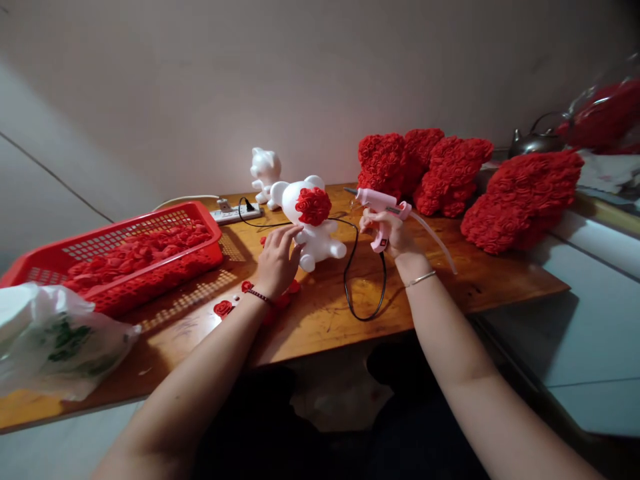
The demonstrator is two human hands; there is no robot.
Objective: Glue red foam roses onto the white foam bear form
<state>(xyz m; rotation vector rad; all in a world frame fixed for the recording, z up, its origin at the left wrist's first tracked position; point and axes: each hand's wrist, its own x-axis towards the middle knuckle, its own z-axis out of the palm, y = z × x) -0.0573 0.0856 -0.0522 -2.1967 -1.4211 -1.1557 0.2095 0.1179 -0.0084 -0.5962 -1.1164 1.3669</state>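
Wooden tabletop (pixel 310 320) below a pale wall (pixel 200 80): at centre sits a white foam bear (pixel 320 243) with red foam roses (pixel 313 206) on its head, the left hand (pixel 277 261) open, fingers resting against it. The right hand (pixel 387 233) grips a pink glue gun (pixel 375 200) just beside it. Rose-covered bears (pixel 450 173) fill the upper right; a red plastic basket (pixel 150 217) holds loose roses at left.

Wall (pixel 200 87): dim grey, falling darker toward the top corners
Wooden table (pixel 320 327): warm, the brightest surface, with a soft sheen
Red basket (pixel 120 230): casts a lattice shadow down and right, so light comes from upper left, out of view
Forearms (pixel 475 373): stretched by wide-lens distortion toward the bottom edge
Far right clutter (pixel 605 127): darker, softer, bent by the lens
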